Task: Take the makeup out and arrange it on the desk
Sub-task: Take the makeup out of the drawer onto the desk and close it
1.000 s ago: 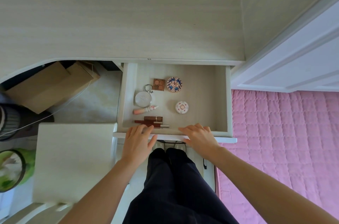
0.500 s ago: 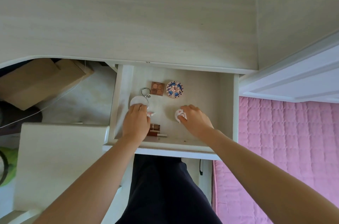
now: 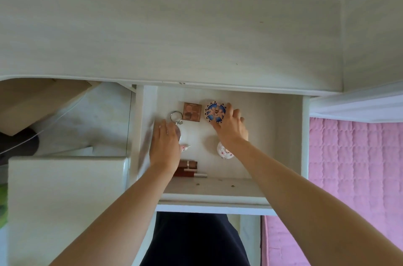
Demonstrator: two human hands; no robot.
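The drawer point(image 3: 304, 139) under the desk top point(image 3: 196, 26) stands pulled out. Inside lie a brown eyeshadow palette point(image 3: 192, 111), a blue patterned round compact point(image 3: 213, 111), a small white floral compact point(image 3: 224, 152), a pink tube point(image 3: 185, 148) and brown lipsticks point(image 3: 187, 168). My right hand point(image 3: 231, 127) grips the blue compact, thumb at its near edge and fingers at its right side. My left hand point(image 3: 164, 145) lies flat over a round mirror compact point(image 3: 179, 132), mostly hiding it; the compact's key ring point(image 3: 176, 116) shows beyond the fingertips.
A white chair or stool surface point(image 3: 65, 200) sits to the left of the drawer. Cardboard boxes point(image 3: 32, 100) lie under the desk at the left. A pink quilted bed point(image 3: 357, 178) borders the right. My dark trousers point(image 3: 196, 241) are below the drawer front.
My right hand left the white floral compact and reached further back to the blue one. My left hand slid forward over the mirror compact. The camera moved closer.
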